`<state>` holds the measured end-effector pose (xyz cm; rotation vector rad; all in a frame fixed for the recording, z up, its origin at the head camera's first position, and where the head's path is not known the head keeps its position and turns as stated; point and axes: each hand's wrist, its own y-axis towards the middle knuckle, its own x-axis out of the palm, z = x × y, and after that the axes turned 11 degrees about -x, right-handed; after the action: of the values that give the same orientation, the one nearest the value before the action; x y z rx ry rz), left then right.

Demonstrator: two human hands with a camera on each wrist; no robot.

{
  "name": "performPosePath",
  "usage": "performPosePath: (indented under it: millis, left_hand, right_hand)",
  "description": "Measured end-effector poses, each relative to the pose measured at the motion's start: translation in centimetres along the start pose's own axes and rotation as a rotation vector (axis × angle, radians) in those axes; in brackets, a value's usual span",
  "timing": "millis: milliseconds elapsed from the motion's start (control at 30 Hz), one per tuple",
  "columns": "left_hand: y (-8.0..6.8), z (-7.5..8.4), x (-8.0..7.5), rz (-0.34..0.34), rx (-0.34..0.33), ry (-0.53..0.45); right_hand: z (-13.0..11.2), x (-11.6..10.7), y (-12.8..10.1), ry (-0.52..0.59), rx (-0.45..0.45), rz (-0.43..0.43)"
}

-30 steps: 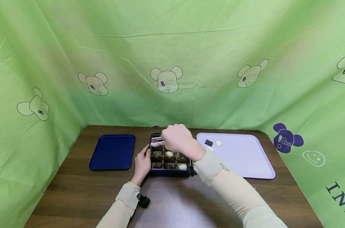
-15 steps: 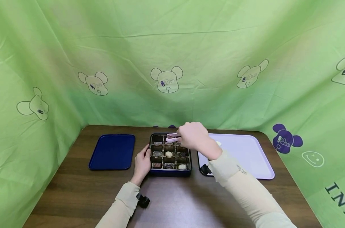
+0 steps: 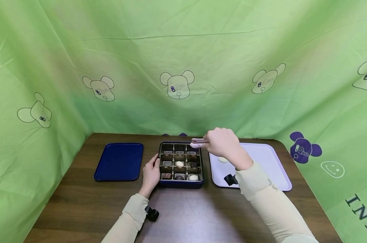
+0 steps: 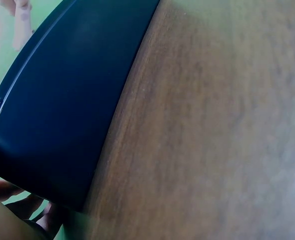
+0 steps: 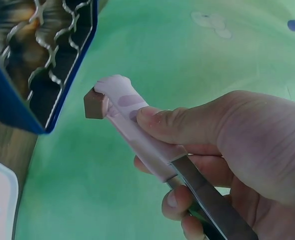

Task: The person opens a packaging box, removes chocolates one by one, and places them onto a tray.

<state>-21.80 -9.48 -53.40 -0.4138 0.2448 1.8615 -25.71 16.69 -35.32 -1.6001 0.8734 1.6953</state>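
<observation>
one brown chocolate piece, small and blocky, clamped between the pink tips of a pair of tongs; held in the air above the far right corner of the chocolate box, at the gap between box and lilac tray. tongs: pink tips, metal arms, gripped in the right hand with thumb on top and fingers curled beneath. chocolate box: dark blue, with a brown insert of twelve compartments, standing mid-table; a few compartments hold pieces, among them a white one in the middle and three along the near row. left hand: rests against the box's left side, fingers curled around its near left edge. lilac tray: just right of the box, bearing a pale piece near its left edge; anything else on it is hidden by the right arm. dark blue tray: left of the box, apart from it. table: dark wood grain. green cloth with bear prints: hung behind and at both sides.
</observation>
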Motion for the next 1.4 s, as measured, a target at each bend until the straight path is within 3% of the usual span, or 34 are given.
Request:
performPosePath:
  millis: [833,1400]
  left_hand:
    - [0.0,0.0,0.0,-0.003,-0.005,0.001]
    - [0.0,0.0,0.0,0.003,0.0,-0.001]
  right_hand:
    - [3.6,1.3,-2.4,0.029,0.081,-0.051]
    - [6.4,2.7,-5.5,0.055,0.15,-0.067]
